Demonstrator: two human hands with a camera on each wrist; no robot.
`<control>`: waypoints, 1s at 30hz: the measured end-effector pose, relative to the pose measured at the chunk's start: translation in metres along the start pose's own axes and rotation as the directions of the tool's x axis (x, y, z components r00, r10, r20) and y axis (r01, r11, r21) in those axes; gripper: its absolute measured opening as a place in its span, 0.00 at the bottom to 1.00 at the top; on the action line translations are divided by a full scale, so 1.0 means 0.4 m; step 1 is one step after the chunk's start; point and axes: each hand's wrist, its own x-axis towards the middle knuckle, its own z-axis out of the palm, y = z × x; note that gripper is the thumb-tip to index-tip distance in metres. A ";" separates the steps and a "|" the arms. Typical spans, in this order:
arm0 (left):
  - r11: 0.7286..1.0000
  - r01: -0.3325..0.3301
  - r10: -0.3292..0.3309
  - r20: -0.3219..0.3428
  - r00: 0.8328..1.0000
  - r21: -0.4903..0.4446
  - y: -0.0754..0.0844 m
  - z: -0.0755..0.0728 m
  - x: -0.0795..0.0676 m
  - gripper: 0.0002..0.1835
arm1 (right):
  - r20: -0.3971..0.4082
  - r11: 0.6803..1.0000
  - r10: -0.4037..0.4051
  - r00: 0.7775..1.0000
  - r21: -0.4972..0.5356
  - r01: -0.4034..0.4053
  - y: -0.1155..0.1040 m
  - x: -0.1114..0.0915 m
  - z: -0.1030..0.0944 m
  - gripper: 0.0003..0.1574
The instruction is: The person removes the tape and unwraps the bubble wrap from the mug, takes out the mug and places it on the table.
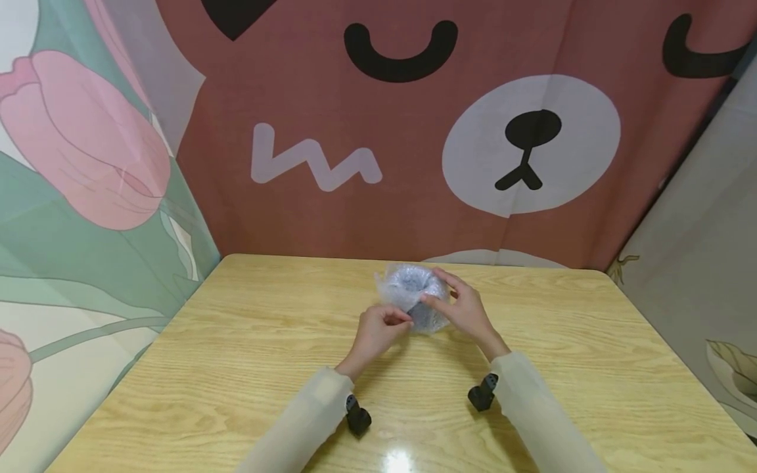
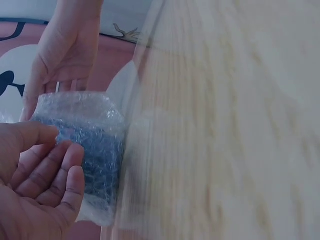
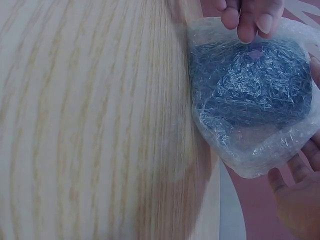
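A bundle of clear bubble wrap [image 1: 430, 319] stands on the table, with a dark blue-grey item inside whose kind I cannot tell. Its top is gathered around a hollow, and a loose flap spreads to the left. My right hand [image 1: 467, 310] holds it from the right side, thumb on the near face and fingers toward the back. At the front left, my left hand [image 1: 378, 330] pinches at the wrap with thumb and fingertips. A small purplish patch [image 3: 255, 53] shows just under those fingertips in the right wrist view.
The bundle stands toward the back of a wood-grain table [image 1: 266, 315]. Behind it hangs a curtain [image 1: 408, 217] with a bear print; a flowered curtain [image 1: 89, 263] borders the left side. Small black wrist cameras [image 1: 358, 416] sit at both sleeves.
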 end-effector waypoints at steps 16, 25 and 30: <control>0.999 0.037 -0.035 -0.052 0.998 0.025 0.014 0.031 -0.005 0.02 | 0.000 1.000 0.021 1.000 -0.001 -0.021 -0.001 0.001 0.000 0.44; 0.998 0.047 -0.045 -0.060 0.997 0.040 0.020 0.044 -0.006 0.02 | -0.013 1.000 0.025 1.000 0.006 -0.025 0.002 -0.002 0.003 0.43; 0.998 0.021 -0.017 -0.076 0.997 0.058 0.016 0.048 -0.001 0.03 | -0.018 1.000 0.028 0.999 0.010 -0.028 0.006 -0.001 0.004 0.43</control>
